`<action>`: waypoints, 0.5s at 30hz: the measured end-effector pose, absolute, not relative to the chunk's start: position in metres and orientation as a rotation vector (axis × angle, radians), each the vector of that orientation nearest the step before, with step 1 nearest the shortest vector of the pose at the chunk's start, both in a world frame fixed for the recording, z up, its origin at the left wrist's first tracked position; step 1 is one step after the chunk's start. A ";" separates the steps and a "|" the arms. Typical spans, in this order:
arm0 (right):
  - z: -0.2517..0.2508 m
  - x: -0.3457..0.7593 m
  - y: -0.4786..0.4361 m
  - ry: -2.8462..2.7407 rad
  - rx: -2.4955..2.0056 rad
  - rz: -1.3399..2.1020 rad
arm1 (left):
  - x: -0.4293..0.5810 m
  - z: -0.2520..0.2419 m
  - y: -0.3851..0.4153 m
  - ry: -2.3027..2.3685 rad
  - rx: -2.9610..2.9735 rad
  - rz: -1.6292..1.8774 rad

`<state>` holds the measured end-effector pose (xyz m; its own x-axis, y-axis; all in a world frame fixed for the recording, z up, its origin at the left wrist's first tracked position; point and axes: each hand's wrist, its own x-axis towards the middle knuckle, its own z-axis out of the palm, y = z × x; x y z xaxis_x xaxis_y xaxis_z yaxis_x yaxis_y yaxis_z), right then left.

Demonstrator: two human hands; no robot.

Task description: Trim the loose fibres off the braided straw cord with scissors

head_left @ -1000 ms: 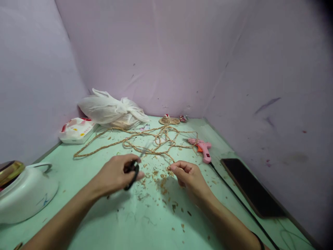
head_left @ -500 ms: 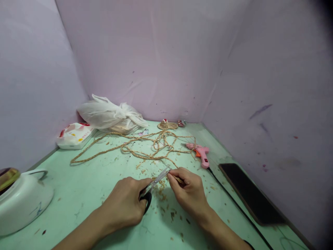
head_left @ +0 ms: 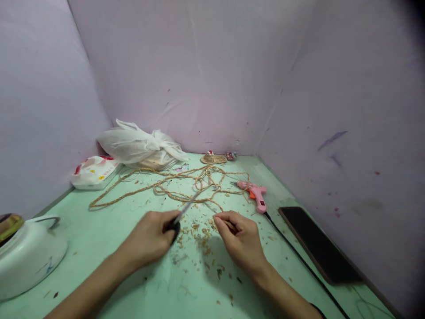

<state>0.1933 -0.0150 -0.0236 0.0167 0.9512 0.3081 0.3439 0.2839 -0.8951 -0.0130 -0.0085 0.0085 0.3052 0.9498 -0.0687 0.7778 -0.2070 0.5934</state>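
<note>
My left hand grips the black handles of a pair of scissors, whose blades point up and to the right over the table. To the right, my right hand is closed, thumb against fingertips, on the end of a braided straw rope; part of the rope shows inside the curled fingers. The rest of the rope lies in loose loops across the middle of the table. Many small straw clippings are scattered between and below my hands.
A pink glue gun with a black cord and a dark phone lie at the right. A white bowl, a tissue pack and a plastic bag stand left. A small straw hat sits at the back.
My left hand has moved left with the scissors, away from my right hand, and the blades now point more steeply upward. My right hand has hardly moved.
</note>
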 end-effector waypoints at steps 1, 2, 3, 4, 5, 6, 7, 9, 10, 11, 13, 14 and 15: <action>-0.023 0.193 -0.013 -1.413 -1.271 0.915 | -0.024 0.009 -0.001 1.715 2.061 0.407; -0.022 0.193 -0.011 -1.272 -1.272 1.110 | -0.036 0.009 0.008 1.934 2.053 0.362; -0.021 0.193 -0.009 -1.120 -1.238 1.307 | -0.049 0.008 0.016 2.163 2.018 0.323; -0.021 0.193 -0.007 -0.973 -1.170 1.480 | -0.062 0.007 0.023 2.342 1.968 0.276; -0.021 0.193 -0.005 -0.845 -1.081 1.616 | -0.075 0.005 0.029 2.476 1.913 0.234; -0.020 0.194 -0.004 -0.747 -0.992 1.709 | -0.086 0.002 0.034 2.561 1.862 0.193; -0.020 0.194 -0.003 -0.682 -0.920 1.765 | -0.095 -0.001 0.038 2.611 1.816 0.151; -0.020 0.195 -0.002 -0.637 -0.857 1.801 | -0.107 -0.004 0.041 2.649 1.754 0.075; -0.020 0.196 -0.002 -0.642 -0.857 1.789 | -0.109 -0.005 0.041 2.655 1.739 0.043; -0.020 0.196 -0.002 -0.655 -0.870 1.763 | -0.109 -0.004 0.040 2.657 1.745 0.025; -0.019 0.197 -0.004 -0.681 -0.905 1.698 | -0.100 0.000 0.035 2.663 1.805 0.078; -0.019 0.196 -0.004 -0.692 -0.921 1.674 | -0.091 0.003 0.032 2.634 1.859 0.184; -0.018 0.196 -0.005 -0.703 -0.933 1.662 | -0.078 0.006 0.028 2.565 1.899 0.338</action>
<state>0.1958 -0.0052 -0.0180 -0.1400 0.9625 -0.2325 -0.5033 -0.2714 -0.8204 -0.0780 0.0280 0.0056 -0.2983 0.9377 0.1784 0.9518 0.2783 0.1285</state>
